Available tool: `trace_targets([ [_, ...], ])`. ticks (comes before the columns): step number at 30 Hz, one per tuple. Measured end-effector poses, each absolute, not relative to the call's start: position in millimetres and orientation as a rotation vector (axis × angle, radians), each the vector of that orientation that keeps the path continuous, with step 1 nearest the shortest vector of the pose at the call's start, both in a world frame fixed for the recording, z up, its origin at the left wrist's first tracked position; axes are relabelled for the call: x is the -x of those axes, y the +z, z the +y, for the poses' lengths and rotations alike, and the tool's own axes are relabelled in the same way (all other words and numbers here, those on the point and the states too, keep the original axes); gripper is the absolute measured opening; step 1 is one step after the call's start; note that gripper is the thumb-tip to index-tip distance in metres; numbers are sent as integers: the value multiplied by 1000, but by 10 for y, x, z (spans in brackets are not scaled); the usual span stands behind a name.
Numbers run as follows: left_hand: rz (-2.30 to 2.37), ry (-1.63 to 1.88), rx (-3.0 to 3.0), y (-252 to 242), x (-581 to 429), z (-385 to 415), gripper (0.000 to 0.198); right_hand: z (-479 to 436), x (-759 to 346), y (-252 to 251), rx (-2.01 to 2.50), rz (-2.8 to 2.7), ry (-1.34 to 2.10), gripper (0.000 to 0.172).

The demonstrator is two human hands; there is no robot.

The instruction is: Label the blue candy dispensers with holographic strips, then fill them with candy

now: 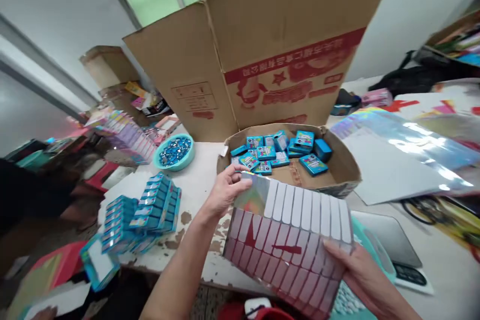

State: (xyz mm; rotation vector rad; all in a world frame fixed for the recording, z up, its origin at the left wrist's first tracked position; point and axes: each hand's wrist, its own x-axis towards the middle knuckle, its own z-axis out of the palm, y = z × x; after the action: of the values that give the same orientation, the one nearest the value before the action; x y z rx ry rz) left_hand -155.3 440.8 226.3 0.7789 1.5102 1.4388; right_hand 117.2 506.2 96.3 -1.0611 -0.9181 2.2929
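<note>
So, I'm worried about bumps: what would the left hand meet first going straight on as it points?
Past the held sheet, probably a small blue box in the cardboard carton, though depth is unclear.

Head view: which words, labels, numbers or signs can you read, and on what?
"食品有限公司", upside down, on the cardboard flap; neighbouring characters too blurred.
Red star, same flap.
Blue boxes: print too small.
Held sheet: none readable.
Dark panel: too small.
</note>
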Motion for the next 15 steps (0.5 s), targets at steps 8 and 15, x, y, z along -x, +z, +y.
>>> trace_targets([
  [8, 1945, 1577, -890, 2494, 1505, 4384, 47, 5879, -1129, 1377, 850, -957, 2008, 40],
  [15, 1925, 1432, -655, 2012, 1338, 4510, 56, 6645, -1754, 1615, 848, -1084, 1800, 38],
])
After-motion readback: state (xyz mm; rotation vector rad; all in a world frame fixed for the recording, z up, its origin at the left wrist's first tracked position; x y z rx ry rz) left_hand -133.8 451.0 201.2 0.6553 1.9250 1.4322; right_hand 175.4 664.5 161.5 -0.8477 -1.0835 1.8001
